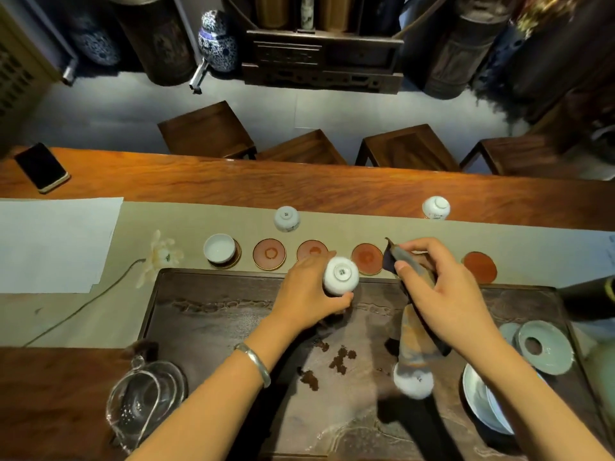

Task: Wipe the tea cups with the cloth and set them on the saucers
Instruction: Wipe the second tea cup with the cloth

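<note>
Glass pitcher (143, 399), left of your left forearm: contents not discernible. Upright tea cup (219, 248) on the leftmost saucer (237, 257), beyond your left hand: appears empty. Three bare saucers (269, 254) between your hands; one more (480, 266) right of your right hand. Inverted cups (287, 219) farther off. Your left hand (309, 296): fingers curled round an upside-down cup (341, 276) over the tray (199, 314). Your right hand (446, 294): pinches the cloth (416, 331), which hangs down.
</note>
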